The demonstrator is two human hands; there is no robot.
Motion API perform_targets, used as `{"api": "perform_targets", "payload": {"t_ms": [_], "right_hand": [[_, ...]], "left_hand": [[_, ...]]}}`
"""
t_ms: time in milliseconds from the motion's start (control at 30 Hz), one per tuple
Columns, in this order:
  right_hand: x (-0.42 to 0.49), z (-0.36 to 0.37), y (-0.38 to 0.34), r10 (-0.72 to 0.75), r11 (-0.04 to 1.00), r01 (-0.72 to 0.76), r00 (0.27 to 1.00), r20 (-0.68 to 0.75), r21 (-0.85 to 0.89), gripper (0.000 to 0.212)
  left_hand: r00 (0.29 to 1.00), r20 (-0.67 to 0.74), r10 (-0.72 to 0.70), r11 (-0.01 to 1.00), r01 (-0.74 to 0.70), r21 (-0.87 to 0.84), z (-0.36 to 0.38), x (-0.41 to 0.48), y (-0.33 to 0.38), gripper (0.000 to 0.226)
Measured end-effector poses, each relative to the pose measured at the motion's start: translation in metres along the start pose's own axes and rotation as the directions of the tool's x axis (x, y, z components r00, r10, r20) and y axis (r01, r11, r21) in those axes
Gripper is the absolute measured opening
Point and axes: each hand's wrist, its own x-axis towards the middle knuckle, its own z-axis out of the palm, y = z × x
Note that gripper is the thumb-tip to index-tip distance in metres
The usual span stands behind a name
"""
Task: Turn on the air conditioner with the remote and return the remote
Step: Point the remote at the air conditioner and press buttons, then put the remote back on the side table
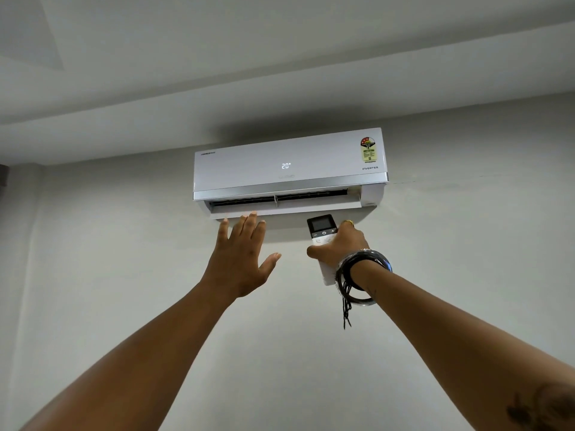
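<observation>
A white wall-mounted air conditioner (289, 169) hangs high on the wall, its front display lit with "20" and its bottom flap tilted open. My right hand (339, 245) is raised just below its right half, shut on a white remote (322, 228) with a dark screen at its top end, pointing up at the unit. My left hand (242, 253) is raised flat under the flap's left half, fingers spread, fingertips close to the flap edge. It holds nothing.
Dark bangles and a black thread (361, 275) circle my right wrist. A plain grey wall (466, 244) lies behind, with a stepped ceiling ledge (124, 119) above the unit. A dark object (3, 178) shows at the left edge.
</observation>
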Motion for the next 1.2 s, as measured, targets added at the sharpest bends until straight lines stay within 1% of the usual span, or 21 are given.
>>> {"api": "perform_targets", "payload": {"t_ms": [100, 167, 267, 333, 433, 533, 633, 700, 767, 833, 867, 933, 967, 1067, 1100, 1167, 1200], "right_hand": [[0.000, 0.002, 0.005, -0.064, 0.990, 0.058, 0.997, -0.043, -0.128, 0.057], [0.001, 0.003, 0.009, -0.070, 0.984, 0.058, 0.996, -0.062, -0.168, 0.057], [0.003, 0.003, 0.013, -0.087, 0.966, 0.067, 0.994, -0.071, -0.249, 0.052], [0.002, 0.004, 0.018, -0.100, 0.957, 0.076, 0.992, -0.073, -0.280, 0.049], [0.000, 0.009, 0.030, -0.083, 0.957, 0.057, 0.993, -0.080, -0.285, 0.049], [-0.011, 0.018, 0.053, -0.008, 0.951, 0.004, 1.000, -0.010, -0.308, 0.048], [-0.030, 0.030, 0.089, 0.120, 0.944, -0.096, 0.991, 0.057, -0.315, 0.048], [-0.044, 0.037, 0.118, 0.204, 0.929, -0.172, 0.977, 0.068, -0.327, 0.053], [-0.066, 0.046, 0.152, 0.299, 0.903, -0.253, 0.950, 0.087, -0.347, 0.061], [-0.098, 0.059, 0.196, 0.399, 0.865, -0.336, 0.911, 0.106, -0.372, 0.068], [-0.113, 0.063, 0.213, 0.437, 0.845, -0.367, 0.893, 0.108, -0.388, 0.069], [-0.156, 0.078, 0.252, 0.522, 0.780, -0.415, 0.844, 0.121, -0.469, 0.065], [-0.183, 0.086, 0.274, 0.575, 0.732, -0.434, 0.808, 0.133, -0.524, 0.063], [-0.264, 0.108, 0.332, 0.697, 0.613, -0.434, 0.691, 0.193, -0.660, 0.061], [-0.292, 0.116, 0.349, 0.731, 0.583, -0.432, 0.649, 0.212, -0.688, 0.059], [-0.354, 0.129, 0.384, 0.800, 0.523, -0.447, 0.552, 0.236, -0.726, 0.055], [-0.382, 0.134, 0.399, 0.833, 0.491, -0.463, 0.498, 0.241, -0.738, 0.052]], "left_hand": [[1.000, 0.017, -0.005, 1.000, 0.005, 0.003, 0.002, -0.002, 0.000, 0.071], [1.000, 0.018, 0.002, 1.000, -0.002, -0.003, 0.003, -0.005, 0.002, 0.069], [0.998, 0.031, 0.053, 0.998, -0.054, 0.040, 0.007, -0.011, 0.004, 0.066], [0.996, 0.063, 0.069, 0.996, -0.072, 0.050, 0.012, -0.017, 0.008, 0.066], [0.995, 0.088, 0.046, 0.998, -0.048, 0.030, 0.022, -0.026, 0.017, 0.066], [0.994, 0.103, 0.035, 0.999, -0.034, -0.011, 0.036, -0.045, 0.029, 0.066], [0.981, 0.172, 0.087, 0.996, -0.084, -0.025, 0.060, -0.079, 0.047, 0.066], [0.980, 0.180, 0.088, 0.994, -0.077, -0.071, 0.075, -0.103, 0.055, 0.067], [0.970, 0.235, 0.055, 0.993, -0.027, -0.119, 0.093, -0.137, 0.068, 0.068], [0.953, 0.300, 0.033, 0.985, 0.019, -0.170, 0.113, -0.183, 0.083, 0.070], [0.948, 0.317, 0.035, 0.979, 0.032, -0.201, 0.122, -0.202, 0.088, 0.070], [0.917, 0.397, 0.028, 0.969, 0.072, -0.235, 0.140, -0.253, 0.104, 0.070], [0.890, 0.455, 0.032, 0.964, 0.094, -0.250, 0.148, -0.284, 0.114, 0.070], [0.790, 0.610, 0.051, 0.941, 0.167, -0.295, 0.166, -0.369, 0.146, 0.069], [0.772, 0.633, 0.059, 0.927, 0.193, -0.322, 0.171, -0.396, 0.156, 0.068], [0.700, 0.710, 0.079, 0.909, 0.241, -0.340, 0.176, -0.452, 0.181, 0.068], [0.652, 0.751, 0.102, 0.904, 0.254, -0.343, 0.177, -0.476, 0.193, 0.068]]}}
